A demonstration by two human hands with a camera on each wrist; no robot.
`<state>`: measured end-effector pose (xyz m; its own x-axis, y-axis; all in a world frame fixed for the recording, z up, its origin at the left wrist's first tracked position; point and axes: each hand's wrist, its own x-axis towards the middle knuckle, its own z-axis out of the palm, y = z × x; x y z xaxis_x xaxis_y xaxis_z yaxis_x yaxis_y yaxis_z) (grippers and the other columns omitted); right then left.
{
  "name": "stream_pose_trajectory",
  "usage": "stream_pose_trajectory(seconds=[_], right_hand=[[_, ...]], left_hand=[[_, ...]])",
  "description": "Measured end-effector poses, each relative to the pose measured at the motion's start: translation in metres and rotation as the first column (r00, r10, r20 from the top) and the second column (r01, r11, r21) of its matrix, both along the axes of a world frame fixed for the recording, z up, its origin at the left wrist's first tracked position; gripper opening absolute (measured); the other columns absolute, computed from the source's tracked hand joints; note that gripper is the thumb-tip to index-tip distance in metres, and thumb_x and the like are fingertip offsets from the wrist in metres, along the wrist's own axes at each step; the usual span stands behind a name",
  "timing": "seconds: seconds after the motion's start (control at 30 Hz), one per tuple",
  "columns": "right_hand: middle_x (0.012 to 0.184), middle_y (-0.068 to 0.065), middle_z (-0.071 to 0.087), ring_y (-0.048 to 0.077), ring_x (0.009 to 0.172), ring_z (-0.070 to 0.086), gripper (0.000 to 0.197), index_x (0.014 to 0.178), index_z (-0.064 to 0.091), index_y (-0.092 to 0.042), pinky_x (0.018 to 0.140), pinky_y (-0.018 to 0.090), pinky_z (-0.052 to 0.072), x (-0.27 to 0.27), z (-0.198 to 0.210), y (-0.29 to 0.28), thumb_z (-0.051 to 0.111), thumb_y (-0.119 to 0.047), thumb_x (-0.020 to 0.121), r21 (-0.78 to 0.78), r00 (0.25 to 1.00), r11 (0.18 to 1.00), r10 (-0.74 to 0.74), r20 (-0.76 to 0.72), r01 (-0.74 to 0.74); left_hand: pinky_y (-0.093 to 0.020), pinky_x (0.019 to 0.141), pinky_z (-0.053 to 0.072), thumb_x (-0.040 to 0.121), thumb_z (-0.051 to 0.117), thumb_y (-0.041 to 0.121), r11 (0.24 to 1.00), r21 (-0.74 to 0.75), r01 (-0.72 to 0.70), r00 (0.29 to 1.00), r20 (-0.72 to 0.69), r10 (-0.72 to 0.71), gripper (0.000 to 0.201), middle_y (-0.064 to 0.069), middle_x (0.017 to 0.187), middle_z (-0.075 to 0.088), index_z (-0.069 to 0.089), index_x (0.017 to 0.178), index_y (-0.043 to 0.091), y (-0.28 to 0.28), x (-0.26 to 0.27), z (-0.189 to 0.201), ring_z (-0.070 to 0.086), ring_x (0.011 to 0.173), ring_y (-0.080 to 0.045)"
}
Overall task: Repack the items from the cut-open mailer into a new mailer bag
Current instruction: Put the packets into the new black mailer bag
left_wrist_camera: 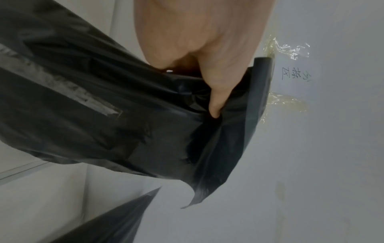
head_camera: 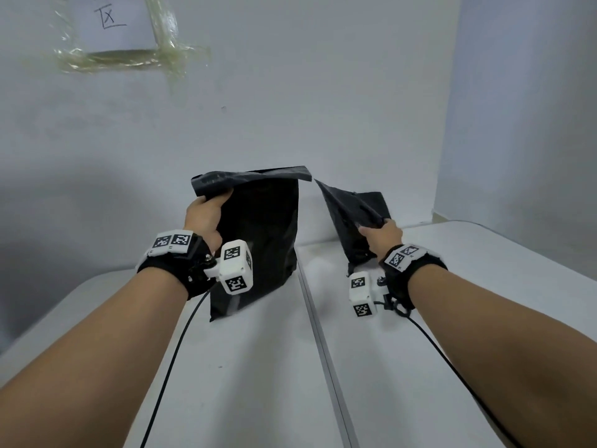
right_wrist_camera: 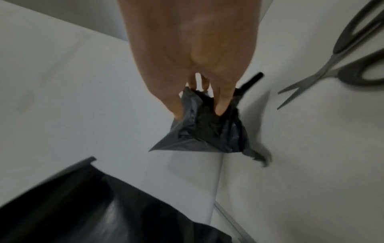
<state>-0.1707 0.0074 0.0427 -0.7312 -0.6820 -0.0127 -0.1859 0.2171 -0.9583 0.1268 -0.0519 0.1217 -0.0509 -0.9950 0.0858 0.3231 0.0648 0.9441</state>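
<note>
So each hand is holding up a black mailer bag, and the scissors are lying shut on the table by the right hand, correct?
Not quite: the scissors lie with their blades apart, not shut, as the right wrist view shows. The rest holds: the left hand grips the larger black bag and the right hand the smaller black bag.

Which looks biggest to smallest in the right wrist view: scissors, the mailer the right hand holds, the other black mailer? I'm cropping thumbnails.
1. Other black mailer, largest, though nearest the camera and cut off.
2 and 3. Scissors and the crumpled mailer that the right hand holds look alike; the scissors are cropped, so unranked.
</note>
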Motion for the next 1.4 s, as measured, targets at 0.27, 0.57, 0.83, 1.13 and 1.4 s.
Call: stream_pose_trajectory(seconds=[0.27,0.57,0.83,1.13,1.4], right_hand=[[0.104,0.009,0.058,0.021,0.073,0.057,0.021,0.105,0.053,-0.011,0.065,0.028,0.049,0.038,0.006,0.003,0.055,-0.007,0.085,-0.239,0.998,0.97,0.061,0.027,-0.053],[0.079,0.004,0.058,0.013,0.057,0.058,0.039,0.109,0.047,-0.008,0.062,0.025,0.053,0.125,0.005,-0.013,0.072,-0.018,0.083,-0.078,0.758,0.761,0.649,0.062,-0.645],[0.07,0.009,0.058,0.002,0.04,0.059,0.021,0.072,0.055,-0.008,0.049,0.013,0.053,0.123,-0.007,-0.02,0.058,0.002,0.09,-0.2,0.724,0.758,0.653,0.222,-0.622],[0.084,0.007,0.071,0.025,0.082,0.069,0.007,0.087,0.064,-0.013,0.083,0.036,0.055,0.041,-0.02,-0.013,0.058,-0.013,0.087,-0.303,0.999,0.953,-0.043,-0.021,0.034],[0.134,0.011,0.043,0.019,0.116,0.053,0.033,0.121,0.054,-0.005,0.086,0.009,0.032,-0.021,0.011,-0.004,0.042,0.004,0.091,-0.287,0.87,0.958,-0.167,-0.465,0.031]], left_hand=[[-0.053,0.087,0.053,0.081,0.071,0.018,0.992,0.035,0.119,0.993,-0.018,-0.119,0.032,-0.014,0.104,0.073,0.067,0.111,0.01,0.003,-0.018,0.002,0.071,0.095,-0.034],[-0.054,0.089,0.053,0.085,0.066,0.017,0.987,0.033,0.16,0.987,-0.01,-0.159,0.034,-0.02,0.11,0.07,0.064,0.115,0.003,0.007,-0.04,-0.006,0.069,0.1,-0.035],[-0.049,0.086,0.055,0.085,0.066,0.016,0.992,0.031,0.122,0.992,-0.014,-0.122,0.033,-0.019,0.107,0.071,0.063,0.115,0.001,0.01,-0.039,-0.007,0.07,0.097,-0.034],[-0.051,0.087,0.054,0.079,0.074,0.025,1.0,0.03,0.003,0.996,-0.094,0.0,0.036,-0.01,0.104,0.074,0.067,0.111,0.012,-0.002,-0.029,-0.009,0.071,0.095,-0.031],[-0.044,0.088,0.055,0.071,0.08,0.035,0.987,-0.118,0.113,0.987,0.124,-0.098,0.047,-0.009,0.104,0.074,0.068,0.109,0.01,-0.005,-0.052,0.017,0.071,0.096,-0.027]])
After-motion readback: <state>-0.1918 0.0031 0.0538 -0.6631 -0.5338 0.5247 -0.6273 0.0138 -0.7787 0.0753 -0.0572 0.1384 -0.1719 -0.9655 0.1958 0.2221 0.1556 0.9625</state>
